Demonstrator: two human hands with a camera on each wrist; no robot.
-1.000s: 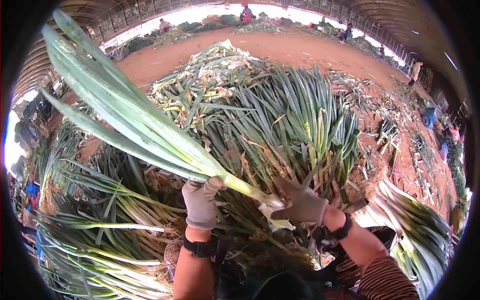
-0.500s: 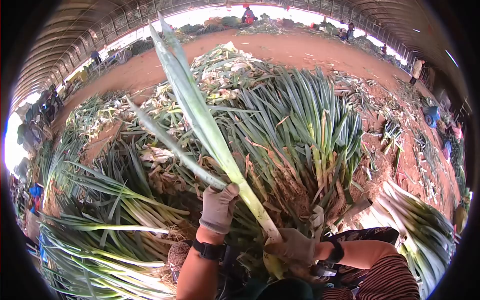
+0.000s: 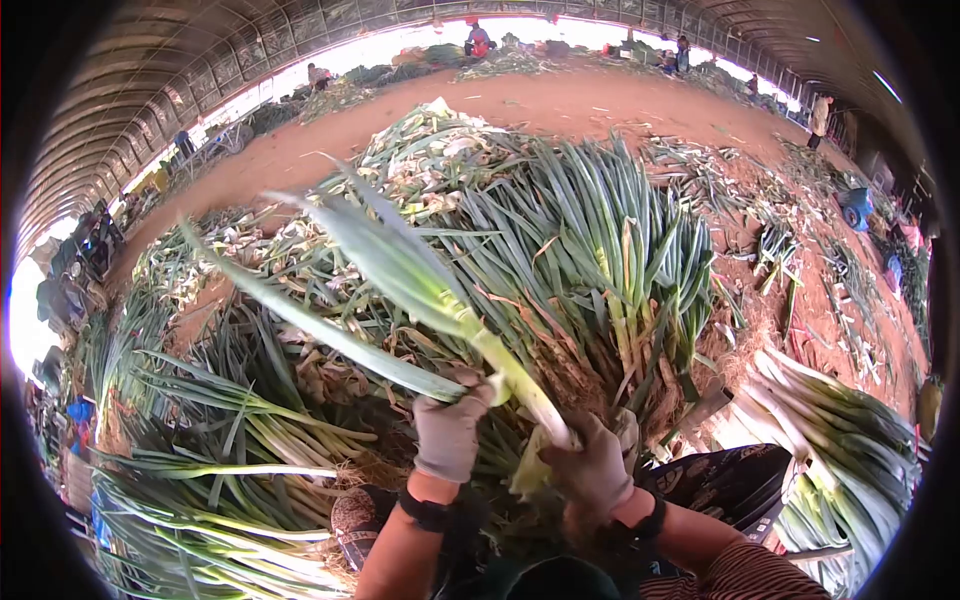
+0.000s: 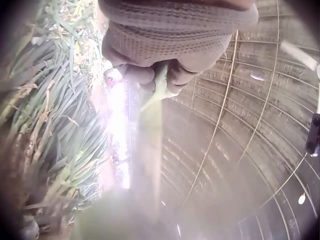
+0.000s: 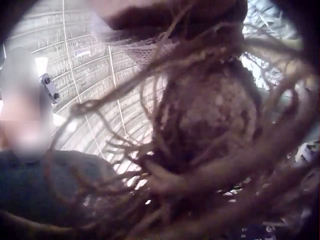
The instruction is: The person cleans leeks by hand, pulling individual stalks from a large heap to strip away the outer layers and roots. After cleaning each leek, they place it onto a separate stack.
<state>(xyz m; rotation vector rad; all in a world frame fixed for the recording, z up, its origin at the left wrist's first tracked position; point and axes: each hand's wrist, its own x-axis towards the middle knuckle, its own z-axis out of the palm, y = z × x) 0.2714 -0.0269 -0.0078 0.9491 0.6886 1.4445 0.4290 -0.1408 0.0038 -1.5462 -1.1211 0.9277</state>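
A large green onion (image 3: pixel 520 380) slants across the middle of the head view, its leaves pointing up and left. My gloved right hand (image 3: pixel 592 465) grips its white lower end. Close up in the right wrist view, tangled roots (image 5: pixel 120 95) hang around the dark root end (image 5: pixel 210 110). My gloved left hand (image 3: pixel 447 430) pinches an outer leaf (image 3: pixel 340 340) that stands apart from the other leaves, beside the stalk. The left wrist view shows a pale green piece of leaf (image 4: pixel 161 87) between the glove's fingers.
Uncut green onions (image 3: pixel 570 230) lean in a thick pile ahead. More lie at left (image 3: pixel 230 500), and cleaned onions (image 3: pixel 830 450) lie stacked at right. A heap of peelings (image 3: pixel 430 150) rises behind, on reddish ground. Several people are far off under the arched roof.
The onion swung from far left toward upright, then tipped back left. The right hand slid down the stalk to its lower end and rose a little. The outer leaf now spreads wider from the stalk.
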